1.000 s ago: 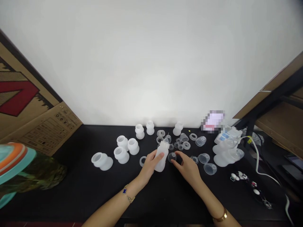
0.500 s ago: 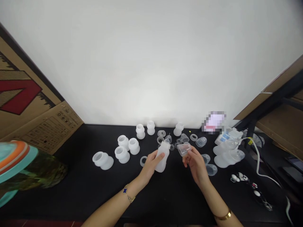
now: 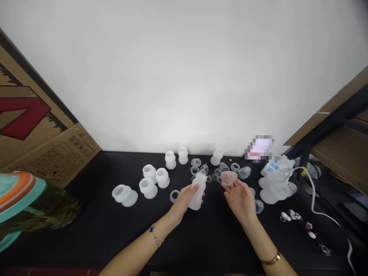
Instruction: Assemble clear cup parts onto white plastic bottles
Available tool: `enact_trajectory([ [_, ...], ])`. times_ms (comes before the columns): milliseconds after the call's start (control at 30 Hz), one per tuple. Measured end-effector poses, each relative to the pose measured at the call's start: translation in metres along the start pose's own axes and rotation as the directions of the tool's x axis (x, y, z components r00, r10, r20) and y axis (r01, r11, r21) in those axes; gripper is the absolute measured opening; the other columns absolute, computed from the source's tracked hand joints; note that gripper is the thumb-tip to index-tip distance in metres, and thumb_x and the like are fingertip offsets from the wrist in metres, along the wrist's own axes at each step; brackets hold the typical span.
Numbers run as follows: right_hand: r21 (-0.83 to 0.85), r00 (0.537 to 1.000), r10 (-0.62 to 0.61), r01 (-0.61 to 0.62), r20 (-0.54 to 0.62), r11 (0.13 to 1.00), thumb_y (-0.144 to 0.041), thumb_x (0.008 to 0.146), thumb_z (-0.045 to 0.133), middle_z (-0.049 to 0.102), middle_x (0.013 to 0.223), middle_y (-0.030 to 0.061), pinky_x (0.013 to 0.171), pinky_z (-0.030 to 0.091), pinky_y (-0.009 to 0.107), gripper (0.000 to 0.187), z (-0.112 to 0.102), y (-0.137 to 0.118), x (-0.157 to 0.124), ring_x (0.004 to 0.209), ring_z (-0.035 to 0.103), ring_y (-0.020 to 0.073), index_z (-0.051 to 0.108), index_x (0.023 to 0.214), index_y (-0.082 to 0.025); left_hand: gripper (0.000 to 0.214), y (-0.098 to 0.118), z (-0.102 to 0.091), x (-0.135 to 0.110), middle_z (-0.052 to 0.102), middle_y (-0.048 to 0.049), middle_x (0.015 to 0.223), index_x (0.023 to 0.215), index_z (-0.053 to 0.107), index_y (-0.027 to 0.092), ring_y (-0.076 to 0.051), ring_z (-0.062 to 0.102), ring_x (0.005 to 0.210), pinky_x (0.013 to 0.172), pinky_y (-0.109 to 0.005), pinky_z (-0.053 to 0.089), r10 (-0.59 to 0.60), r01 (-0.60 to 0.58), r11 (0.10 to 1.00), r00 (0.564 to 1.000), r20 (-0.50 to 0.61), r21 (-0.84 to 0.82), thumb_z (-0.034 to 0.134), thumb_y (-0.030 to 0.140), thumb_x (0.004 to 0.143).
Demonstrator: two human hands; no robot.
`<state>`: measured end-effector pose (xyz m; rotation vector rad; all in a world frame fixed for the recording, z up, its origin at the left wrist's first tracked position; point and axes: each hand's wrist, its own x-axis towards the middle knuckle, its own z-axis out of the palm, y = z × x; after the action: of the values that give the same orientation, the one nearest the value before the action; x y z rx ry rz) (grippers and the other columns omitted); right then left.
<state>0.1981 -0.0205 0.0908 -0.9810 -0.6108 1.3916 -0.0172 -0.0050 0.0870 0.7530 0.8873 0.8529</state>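
My left hand (image 3: 184, 201) is wrapped round a frosted white bottle (image 3: 197, 191), tilted slightly with its neck away from me. My right hand (image 3: 240, 201) is turned palm up, fingers under a clear dome-shaped bottle cap (image 3: 229, 178); the cap lies tipped on its side at the fingertips. Just beyond the hands are clear rings and teat pieces (image 3: 194, 170), with another ring (image 3: 235, 166) and a clear cap (image 3: 244, 172) to their right. One more clear cap (image 3: 259, 206) is partly hidden behind my right hand. A ring (image 3: 174, 196) lies beside my left hand.
Several short white bottles (image 3: 148, 188) stand on the left of the black table (image 3: 94, 230); one (image 3: 125, 195) leans over. Capped bottles (image 3: 274, 191) lie at right, near a white cable (image 3: 313, 199) and a beaded string (image 3: 308, 226). A large jar (image 3: 37, 203) stands far left.
The clear cap in my right hand has turned and shifted slightly right. My right palm has rolled upward with the fingers more open beneath it. The left hand and bottle are almost unmoved.
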Motion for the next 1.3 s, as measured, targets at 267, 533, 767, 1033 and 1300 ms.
enact_trajectory([
  [267, 0.247, 0.991, 0.12, -0.104, -0.052, 0.964, -0.036, 0.091, 0.054, 0.071, 0.122, 0.0034, 0.053, 0.058, 0.021, 0.027, -0.0047, 0.0019, 0.0056, 0.085, 0.071, 0.0167, 0.072, 0.107, -0.025, 0.056, 0.0004, -0.0007, 0.0006, 0.07, -0.01, 0.086, 0.099, 0.067, 0.011, -0.017, 0.064, 0.065, 0.051, -0.025, 0.053, -0.027, 0.027, 1.0, 1.0, 0.014, -0.006, 0.074, 0.06, 0.074],
  [533, 0.242, 0.986, 0.15, -0.128, -0.075, 0.962, -0.036, 0.092, 0.054, 0.076, 0.106, 0.0073, 0.049, 0.06, 0.022, 0.026, -0.0046, 0.0001, 0.0075, 0.077, 0.074, 0.0182, 0.073, 0.101, -0.021, 0.056, -0.0029, -0.003, 0.0019, 0.072, -0.0107, 0.076, 0.095, 0.07, 0.008, -0.016, 0.065, 0.059, 0.051, -0.023, 0.05, -0.066, 0.058, 0.995, 0.992, 0.104, 0.079, 0.071, 0.061, 0.077],
  [767, 0.416, 0.979, 0.2, -0.169, -0.032, 0.893, -0.025, 0.093, 0.051, 0.078, 0.098, 0.0102, 0.053, 0.061, 0.018, 0.024, -0.0048, -0.0001, 0.0077, 0.067, 0.073, 0.0154, 0.07, 0.104, -0.016, 0.064, -0.0086, -0.0044, 0.0035, 0.074, -0.013, 0.073, 0.094, 0.072, 0.005, -0.016, 0.064, 0.054, 0.05, -0.023, 0.049, -0.17, 0.136, 0.978, 0.958, 0.23, 0.155, 0.072, 0.065, 0.073],
  [1033, 0.427, 0.984, 0.178, -0.151, -0.024, 0.891, -0.024, 0.089, 0.057, 0.077, 0.1, 0.0099, 0.052, 0.06, 0.02, 0.023, -0.0066, 0.0016, 0.0071, 0.064, 0.07, 0.015, 0.069, 0.107, -0.016, 0.064, -0.0094, -0.0057, 0.0049, 0.074, -0.0133, 0.073, 0.095, 0.073, 0.004, -0.016, 0.064, 0.054, 0.05, -0.023, 0.049, -0.171, 0.138, 0.977, 0.961, 0.219, 0.16, 0.071, 0.065, 0.074],
  [1300, 0.411, 0.989, 0.146, -0.142, 0.022, 0.9, -0.024, 0.084, 0.065, 0.076, 0.11, 0.0041, 0.062, 0.062, 0.026, 0.029, -0.0058, 0.0052, 0.0067, 0.075, 0.071, 0.0176, 0.067, 0.113, -0.026, 0.065, -0.0092, -0.0053, 0.0043, 0.074, -0.014, 0.073, 0.098, 0.074, 0.004, -0.017, 0.065, 0.054, 0.052, -0.025, 0.051, -0.187, 0.156, 0.976, 0.957, 0.22, 0.153, 0.072, 0.064, 0.074],
])
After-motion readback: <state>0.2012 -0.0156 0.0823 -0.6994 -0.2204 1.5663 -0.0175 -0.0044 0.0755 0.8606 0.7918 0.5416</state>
